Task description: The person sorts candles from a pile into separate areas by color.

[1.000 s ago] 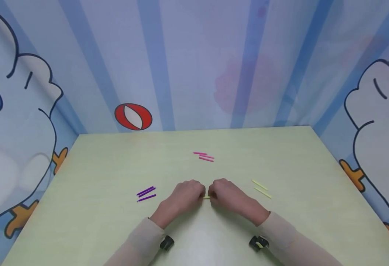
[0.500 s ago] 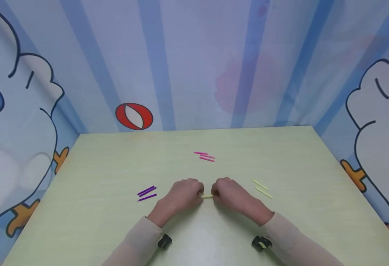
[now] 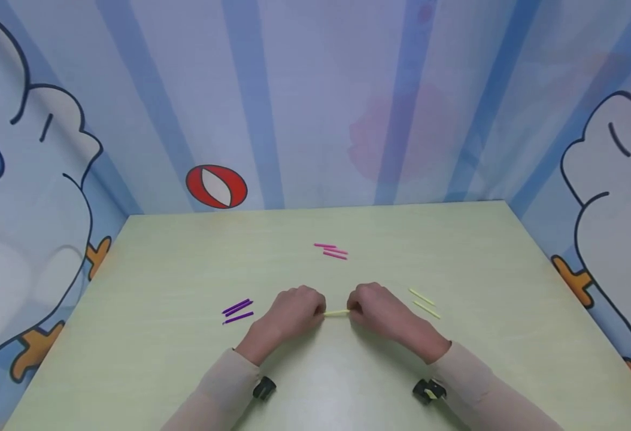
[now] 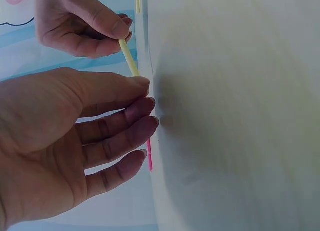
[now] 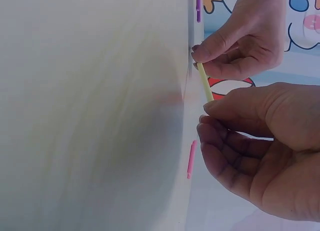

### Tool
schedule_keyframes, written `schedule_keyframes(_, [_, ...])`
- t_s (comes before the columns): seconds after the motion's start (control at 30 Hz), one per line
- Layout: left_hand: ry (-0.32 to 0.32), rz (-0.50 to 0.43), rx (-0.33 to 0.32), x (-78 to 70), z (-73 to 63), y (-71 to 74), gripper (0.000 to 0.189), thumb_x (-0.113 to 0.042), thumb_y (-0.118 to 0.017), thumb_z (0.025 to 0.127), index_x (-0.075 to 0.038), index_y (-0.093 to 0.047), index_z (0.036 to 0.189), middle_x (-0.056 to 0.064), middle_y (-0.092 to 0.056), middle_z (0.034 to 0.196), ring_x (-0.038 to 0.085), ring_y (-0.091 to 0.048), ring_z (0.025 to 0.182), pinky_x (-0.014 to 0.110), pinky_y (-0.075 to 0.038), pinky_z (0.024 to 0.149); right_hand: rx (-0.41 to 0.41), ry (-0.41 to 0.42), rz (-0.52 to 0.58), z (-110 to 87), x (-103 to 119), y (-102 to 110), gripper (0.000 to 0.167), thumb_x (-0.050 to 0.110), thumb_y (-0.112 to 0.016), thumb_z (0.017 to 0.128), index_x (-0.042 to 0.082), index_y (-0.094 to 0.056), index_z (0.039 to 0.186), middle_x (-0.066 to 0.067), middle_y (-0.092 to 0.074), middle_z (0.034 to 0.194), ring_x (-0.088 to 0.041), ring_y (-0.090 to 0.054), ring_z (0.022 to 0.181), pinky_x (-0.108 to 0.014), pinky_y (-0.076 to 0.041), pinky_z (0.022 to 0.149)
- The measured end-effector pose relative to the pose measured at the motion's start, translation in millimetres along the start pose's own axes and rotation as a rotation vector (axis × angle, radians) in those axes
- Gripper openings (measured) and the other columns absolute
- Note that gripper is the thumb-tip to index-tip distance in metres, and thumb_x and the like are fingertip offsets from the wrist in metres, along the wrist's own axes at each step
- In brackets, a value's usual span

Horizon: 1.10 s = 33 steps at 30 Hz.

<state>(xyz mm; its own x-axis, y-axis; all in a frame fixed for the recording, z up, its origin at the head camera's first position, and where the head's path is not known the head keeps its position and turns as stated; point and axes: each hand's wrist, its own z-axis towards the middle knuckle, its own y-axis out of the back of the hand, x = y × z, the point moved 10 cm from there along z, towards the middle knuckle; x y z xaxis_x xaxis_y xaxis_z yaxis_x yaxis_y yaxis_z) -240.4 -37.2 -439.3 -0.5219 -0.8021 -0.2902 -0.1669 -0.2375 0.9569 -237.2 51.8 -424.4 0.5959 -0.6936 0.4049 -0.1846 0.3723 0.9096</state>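
Observation:
A thin yellow stick (image 3: 337, 313) is stretched between my two hands above the middle of the table. My left hand (image 3: 295, 312) pinches one end between thumb and fingertips. The other end is pinched by my right hand (image 3: 384, 312), so only the stick's middle shows. In the left wrist view the yellow stick (image 4: 129, 58) looks straight and slanted, with the lower fingers of my left hand (image 4: 75, 136) loosely bent. From the right wrist, the yellow stick (image 5: 205, 83) runs between both thumbs, and my right hand (image 5: 260, 151) is nearest.
Two more yellow sticks (image 3: 427, 309) lie right of my right hand. Several purple sticks (image 3: 238, 318) lie left of my left hand. Farther back are several pink sticks (image 3: 335, 255). The table (image 3: 186, 251) ends at a blue striped backdrop (image 3: 315, 120) with cartoon figures at both sides.
My hands have drawn apart, the left going left and the right going right. More of the yellow stick shows between them. The loose sticks stay where they lay.

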Motion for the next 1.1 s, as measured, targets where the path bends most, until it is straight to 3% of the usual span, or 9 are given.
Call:
schedule_keyframes(0.27, [-0.005, 0.012, -0.02, -1.5, 0.8, -0.5, 0.009, -0.009, -0.07, 0.09, -0.011, -0.073, 0.081, -0.005, -0.06, 0.07, 0.009, -0.048, 0.062, 0.027, -0.044, 0.054, 0.01, -0.031, 0.019, -0.7, -3.4, -2.9, 0.012, -0.006, -0.067, 0.08, 0.003, -0.075, 0.08, 0.0, -0.065, 0.072, -0.009, -0.055, 0.066, -0.024, -0.047, 0.061])
schedule_keyframes(0.53, [0.005, 0.0, 0.001, -5.8, 3.2, -2.1, 0.007, -0.01, -0.071, 0.09, -0.009, -0.073, 0.083, -0.004, -0.06, 0.07, 0.009, -0.048, 0.061, 0.025, -0.044, 0.055, 0.022, -0.088, 0.049, -2.2, -6.2, -3.4, 0.015, -0.006, -0.068, 0.077, 0.0, -0.074, 0.089, -0.003, -0.063, 0.08, -0.012, -0.052, 0.071, -0.028, -0.047, 0.065])
schedule_keyframes(0.7, [-0.003, -0.009, 0.0, -9.9, 5.2, -3.4, 0.01, -0.009, -0.07, 0.089, -0.011, -0.071, 0.079, -0.005, -0.057, 0.067, 0.009, -0.045, 0.06, 0.025, -0.042, 0.053, 0.019, -0.061, 0.052, -2.3, -3.9, -3.4, 0.014, -0.006, -0.068, 0.078, 0.002, -0.075, 0.087, -0.001, -0.064, 0.077, -0.01, -0.053, 0.071, -0.027, -0.048, 0.066])
schedule_keyframes(0.83, [0.003, -0.032, -0.003, -11.3, 5.4, -3.3, 0.014, -0.007, -0.069, 0.088, -0.012, -0.068, 0.075, -0.006, -0.054, 0.065, 0.009, -0.043, 0.058, 0.025, -0.04, 0.052, 0.026, -0.018, 0.05, -2.7, -0.6, -4.7, 0.016, -0.009, -0.066, 0.078, 0.005, -0.073, 0.077, 0.004, -0.058, 0.068, -0.009, -0.045, 0.065, -0.025, -0.042, 0.061])
schedule_keyframes(1.1, [-0.001, -0.025, 0.001, -14.9, 7.4, -2.5, 0.013, -0.007, -0.069, 0.088, -0.011, -0.069, 0.076, -0.006, -0.053, 0.064, 0.008, -0.043, 0.058, 0.024, -0.039, 0.052, 0.011, 0.008, 0.028, -6.0, 0.3, -2.1, 0.015, -0.008, -0.067, 0.08, 0.005, -0.075, 0.078, 0.003, -0.062, 0.071, -0.007, -0.049, 0.066, -0.025, -0.045, 0.063])
